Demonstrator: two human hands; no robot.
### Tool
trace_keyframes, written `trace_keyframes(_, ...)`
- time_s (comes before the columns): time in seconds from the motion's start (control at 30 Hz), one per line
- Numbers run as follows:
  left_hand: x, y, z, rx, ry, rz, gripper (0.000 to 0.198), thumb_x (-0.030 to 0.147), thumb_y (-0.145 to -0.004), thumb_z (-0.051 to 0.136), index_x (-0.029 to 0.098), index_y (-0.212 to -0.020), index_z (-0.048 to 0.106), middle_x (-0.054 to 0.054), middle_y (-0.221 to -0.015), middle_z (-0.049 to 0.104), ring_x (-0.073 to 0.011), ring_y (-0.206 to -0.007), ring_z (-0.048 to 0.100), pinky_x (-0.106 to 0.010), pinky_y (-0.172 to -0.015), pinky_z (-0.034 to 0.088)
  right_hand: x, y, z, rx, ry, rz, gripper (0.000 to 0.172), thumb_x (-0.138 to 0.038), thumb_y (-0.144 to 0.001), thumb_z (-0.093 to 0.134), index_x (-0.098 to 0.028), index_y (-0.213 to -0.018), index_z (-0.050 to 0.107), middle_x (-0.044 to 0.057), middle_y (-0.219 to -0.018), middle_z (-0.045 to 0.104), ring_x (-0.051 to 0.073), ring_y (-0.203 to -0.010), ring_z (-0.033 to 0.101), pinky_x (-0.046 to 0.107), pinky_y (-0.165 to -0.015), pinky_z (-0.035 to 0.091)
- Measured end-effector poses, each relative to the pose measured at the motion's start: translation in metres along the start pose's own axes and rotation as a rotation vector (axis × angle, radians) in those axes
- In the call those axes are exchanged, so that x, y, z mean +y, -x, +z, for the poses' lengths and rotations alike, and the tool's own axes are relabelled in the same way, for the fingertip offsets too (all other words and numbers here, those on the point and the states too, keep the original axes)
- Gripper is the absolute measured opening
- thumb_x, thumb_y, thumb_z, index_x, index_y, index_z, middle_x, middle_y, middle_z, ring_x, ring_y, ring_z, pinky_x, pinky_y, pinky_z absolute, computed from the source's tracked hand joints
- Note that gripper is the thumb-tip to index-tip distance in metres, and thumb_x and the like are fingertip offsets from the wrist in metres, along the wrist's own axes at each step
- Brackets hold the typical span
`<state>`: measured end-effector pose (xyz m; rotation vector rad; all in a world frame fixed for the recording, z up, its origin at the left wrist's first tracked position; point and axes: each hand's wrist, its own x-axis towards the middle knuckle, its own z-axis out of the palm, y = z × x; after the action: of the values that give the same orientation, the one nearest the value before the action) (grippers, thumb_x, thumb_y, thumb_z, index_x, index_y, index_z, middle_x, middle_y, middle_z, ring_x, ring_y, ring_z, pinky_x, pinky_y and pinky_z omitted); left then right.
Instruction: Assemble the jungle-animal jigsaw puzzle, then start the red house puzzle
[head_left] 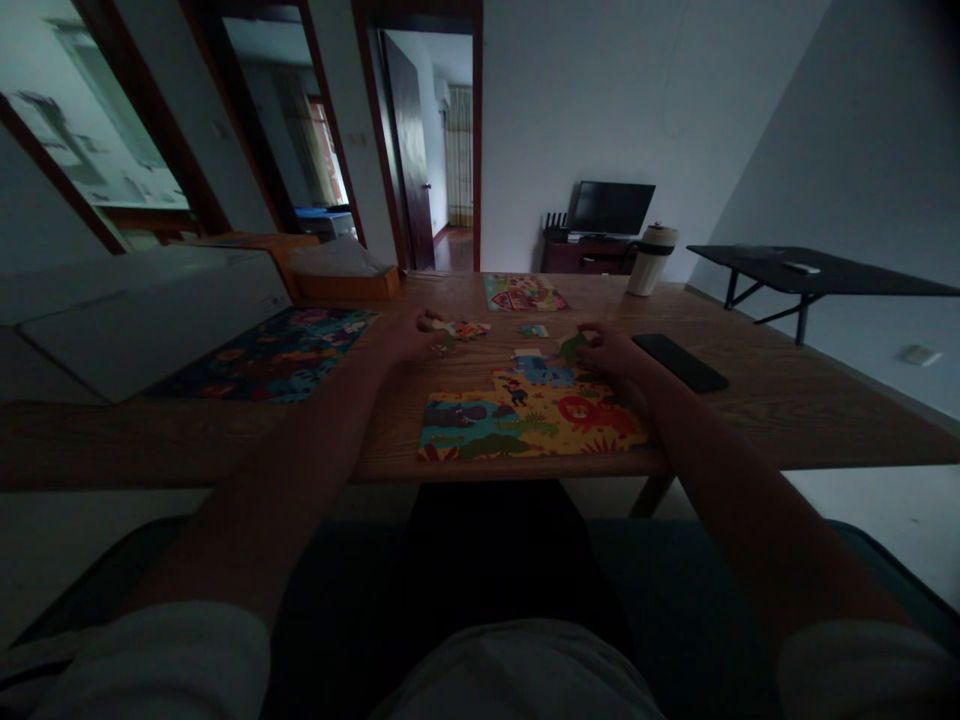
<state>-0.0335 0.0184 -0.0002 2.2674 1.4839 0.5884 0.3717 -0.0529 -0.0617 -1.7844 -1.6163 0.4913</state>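
Note:
A partly assembled jigsaw puzzle (536,425) with a red lion, a hippo and crocodiles lies at the table's near edge. My right hand (609,352) is at its upper right corner, fingers pinched on a green puzzle piece (572,347). Farther left, my left hand (407,338) has its fingers closed on a greenish puzzle piece (445,342) close to the tabletop. Beside that hand are loose orange and white pieces (469,329). A single blue and white piece (534,330) sits between the hands, above the blue elephant part of the puzzle.
A pink picture sheet (525,293) lies at the table's (810,400) far side. Right of my right hand is a black phone (679,362), with a pale tumbler (652,260) behind. A dark blue puzzle (277,355) and a large white box (150,315) occupy the left.

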Motion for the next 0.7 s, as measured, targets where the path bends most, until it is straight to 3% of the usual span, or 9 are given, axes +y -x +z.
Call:
trace_keyframes(0.23,0.012,0.009,-0.002,0.021,0.071,-0.016,0.041,0.041,-0.092,0.070,0.020,-0.128,0.067,-0.009,-0.112,0.079,-0.0255,-0.098,0.072,-0.035,-0.084,0.052,-0.016,0.006,0.000,-0.017,-0.165,0.077,0.039,-0.015,-0.093,0.070,-0.023,-0.130,0.060,0.007,-0.097,0.074,0.019,-0.074,0.071,0.027,-0.060,0.055)
trace_keyframes(0.53,0.024,0.018,-0.003,-0.023,0.009,0.001,0.046,0.045,-0.095,0.070,0.020,-0.133,0.067,-0.009,-0.110,0.079,-0.0254,-0.095,0.071,-0.034,-0.081,0.051,-0.030,0.014,0.000,-0.030,-0.239,0.128,0.040,-0.020,-0.090,0.076,-0.025,-0.128,0.063,0.008,-0.102,0.076,0.019,-0.075,0.070,0.029,-0.065,0.057)
trace_keyframes(0.7,0.023,0.018,0.000,-0.040,0.002,0.019,0.052,0.052,-0.094,0.070,0.022,-0.136,0.064,-0.007,-0.117,0.079,-0.0255,-0.098,0.073,-0.032,-0.081,0.052,-0.027,0.011,0.005,-0.009,-0.263,0.115,0.039,-0.019,-0.089,0.075,-0.025,-0.125,0.062,0.007,-0.100,0.076,0.019,-0.071,0.069,0.027,-0.058,0.053)
